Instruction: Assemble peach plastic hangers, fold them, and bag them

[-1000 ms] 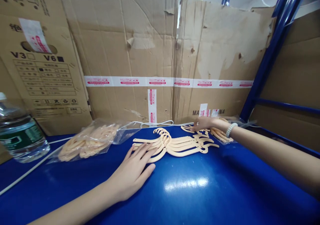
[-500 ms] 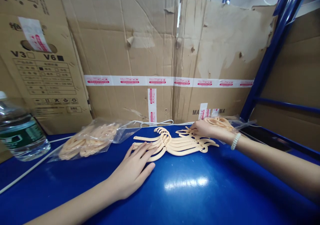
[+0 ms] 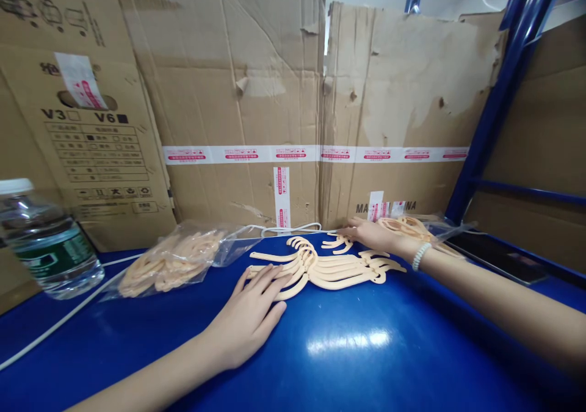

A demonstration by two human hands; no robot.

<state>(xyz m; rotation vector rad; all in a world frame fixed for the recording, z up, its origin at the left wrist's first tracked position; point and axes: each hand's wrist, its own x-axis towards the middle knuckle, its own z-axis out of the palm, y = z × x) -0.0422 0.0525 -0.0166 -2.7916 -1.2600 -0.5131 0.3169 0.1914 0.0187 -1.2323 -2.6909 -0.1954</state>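
A row of beige plastic hangers [image 3: 341, 271] lies overlapping on the blue tabletop, their curved hooks bunched near the middle. Fingers spread, my left hand [image 3: 256, 314] rests flat over the hangers' left arms. Beyond the row, my right hand [image 3: 373, 235], with a pale beaded bracelet [image 3: 421, 256] at its wrist, has its fingers closed over more beige hangers [image 3: 336, 242]; their curved ends stick out to the left, while the rest is covered by the hand. Behind that wrist lie further beige hangers [image 3: 407, 227] in clear plastic.
A clear bag of beige hangers [image 3: 176, 259] lies at left, beside a water bottle [image 3: 50, 247] and a white cable [image 3: 68, 308]. Cardboard boxes [image 3: 242, 113] wall off the back. At right are a dark phone-like slab [image 3: 499, 259] and a blue metal post [image 3: 489, 107].
My right hand has shifted slightly, and the curved ends beneath its fingers now show apart from the main row. My left hand stays on the hangers. The view has tilted a little.
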